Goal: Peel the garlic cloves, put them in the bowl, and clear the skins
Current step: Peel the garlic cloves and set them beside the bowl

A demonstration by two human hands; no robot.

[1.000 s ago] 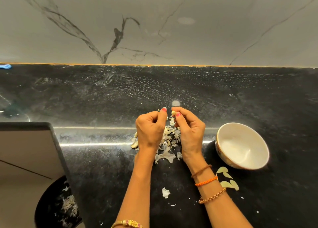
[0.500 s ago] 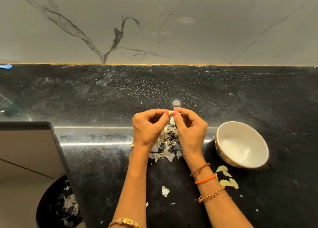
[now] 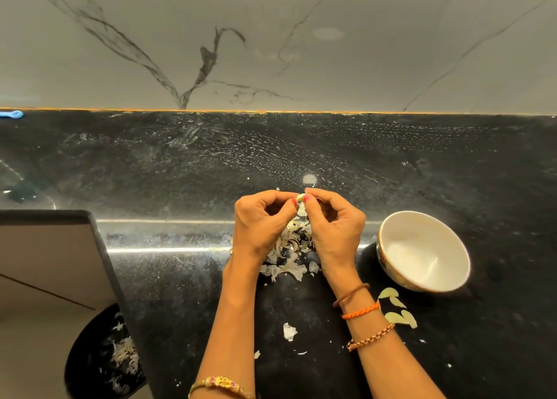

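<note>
A small pale garlic clove (image 3: 300, 198) is pinched between the fingertips of my left hand (image 3: 262, 220) and my right hand (image 3: 334, 223), held just above the black counter. Under and between my hands lies a pile of papery garlic skins (image 3: 291, 248). A white bowl (image 3: 422, 252) stands on the counter to the right of my right hand, and its inside looks bare. Close to my right wrist, in front of the bowl, lie a few peeled cloves (image 3: 398, 311).
A loose skin piece (image 3: 289, 330) lies on the counter between my forearms. Below the counter's left edge stands a black bin (image 3: 102, 356) with skins inside. A grey marble wall (image 3: 271, 42) backs the counter. A blue object (image 3: 12, 114) sits far left.
My hands have drawn closer together, fingertips now meeting on the clove. The bowl and the skin pile have stayed in place.
</note>
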